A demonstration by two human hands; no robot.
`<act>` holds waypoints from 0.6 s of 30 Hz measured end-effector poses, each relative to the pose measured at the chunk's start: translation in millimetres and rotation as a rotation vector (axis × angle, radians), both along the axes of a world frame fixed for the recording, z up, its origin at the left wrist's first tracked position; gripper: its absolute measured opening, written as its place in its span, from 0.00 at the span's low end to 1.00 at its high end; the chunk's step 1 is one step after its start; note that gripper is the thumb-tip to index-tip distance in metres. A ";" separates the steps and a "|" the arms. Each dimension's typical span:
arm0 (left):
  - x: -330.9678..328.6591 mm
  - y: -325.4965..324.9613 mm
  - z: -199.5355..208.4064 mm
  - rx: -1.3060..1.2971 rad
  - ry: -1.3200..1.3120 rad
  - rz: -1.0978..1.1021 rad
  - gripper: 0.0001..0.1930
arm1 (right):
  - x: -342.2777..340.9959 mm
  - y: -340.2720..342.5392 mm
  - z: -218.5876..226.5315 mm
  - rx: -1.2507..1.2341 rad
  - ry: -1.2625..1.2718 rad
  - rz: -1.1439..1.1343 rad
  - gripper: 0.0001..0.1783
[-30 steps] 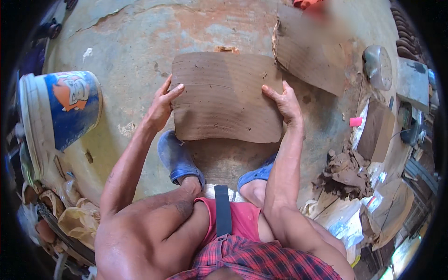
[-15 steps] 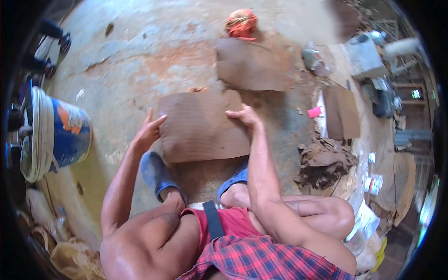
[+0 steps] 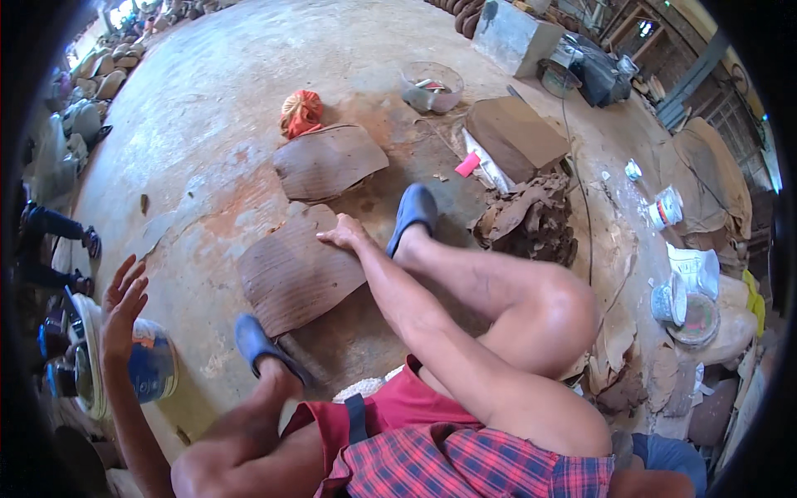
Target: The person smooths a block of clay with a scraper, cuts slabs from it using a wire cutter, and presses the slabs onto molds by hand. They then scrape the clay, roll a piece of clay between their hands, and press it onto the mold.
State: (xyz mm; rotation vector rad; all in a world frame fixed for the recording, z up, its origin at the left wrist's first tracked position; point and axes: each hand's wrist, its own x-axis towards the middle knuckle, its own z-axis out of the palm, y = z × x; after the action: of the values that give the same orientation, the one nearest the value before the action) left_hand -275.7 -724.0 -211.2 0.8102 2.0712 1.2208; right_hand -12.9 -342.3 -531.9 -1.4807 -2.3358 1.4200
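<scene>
Steadying of slab (image 3: 292, 270) is seemingly served by right hand (image 3: 345, 232) at its right edge, grip unclear; left hand (image 3: 122, 305) is held wide, empty.

Thin brown slab (image 3: 295, 270), faintly striped, lying on floor (image 3: 195, 54).
</scene>
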 end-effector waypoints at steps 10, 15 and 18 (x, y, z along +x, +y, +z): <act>92.2 -23.7 53.1 0.225 0.244 -0.009 0.34 | -10.1 4.6 12.2 0.046 -0.039 0.050 0.44; 41.6 92.9 -164.2 0.399 -0.160 0.517 0.34 | -9.0 23.2 -0.2 -0.209 0.221 -0.029 0.49; 24.2 87.9 -277.8 0.088 -0.256 0.699 0.49 | -17.5 -0.2 7.1 -0.303 0.255 -0.007 0.50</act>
State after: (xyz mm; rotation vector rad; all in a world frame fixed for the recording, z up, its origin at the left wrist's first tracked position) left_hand -251.5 -636.0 -489.0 -0.0755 2.1541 1.6757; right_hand -30.4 -342.5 -524.8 -1.2682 -2.0329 1.9017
